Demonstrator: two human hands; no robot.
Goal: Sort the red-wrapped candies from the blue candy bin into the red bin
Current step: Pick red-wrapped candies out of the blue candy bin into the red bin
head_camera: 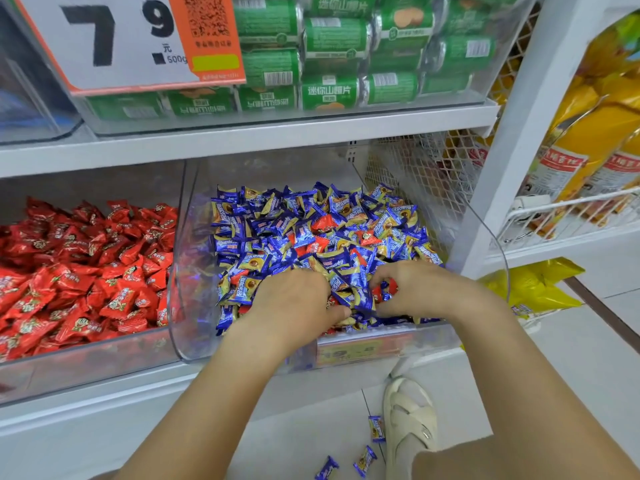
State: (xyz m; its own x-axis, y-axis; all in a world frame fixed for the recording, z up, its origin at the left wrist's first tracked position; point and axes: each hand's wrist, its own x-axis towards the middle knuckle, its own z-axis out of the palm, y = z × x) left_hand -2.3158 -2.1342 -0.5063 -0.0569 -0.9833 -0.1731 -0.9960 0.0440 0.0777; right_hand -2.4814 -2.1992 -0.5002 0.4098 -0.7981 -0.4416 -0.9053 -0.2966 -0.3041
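1. Left hand [294, 299]: fingers curled down into the candy at the front of the blue candy bin [485, 237], tips buried among the wrappers. Whether they grip a piece I cannot tell.
2. Right hand [420, 289]: fingers bent and dug into the same heap just right of the left hand, with a red wrapper showing under the fingertips. Whether it is actually held I cannot tell.
3. Red-wrapped candies [325, 223]: several strays lie on the surface of the blue candy bin behind both hands, scattered among the blue-wrapped candies [263, 216]; more red shows at the front near the fingers.
4. Handling, judged: small, light pieces in slick, crinkly film that slide over each other. Best pinched by the body or a twisted wrapper end, one at a time.
5. Red bin [86, 362]: directly left of the blue candy bin, touching it, heaped with red pieces only.
6. Above the blue candy bin, a clear bin holds green snack packs [332, 39].
7. Below the blue candy bin, three blue pieces lie on the floor [346, 410] beside a sandalled foot [410, 414].
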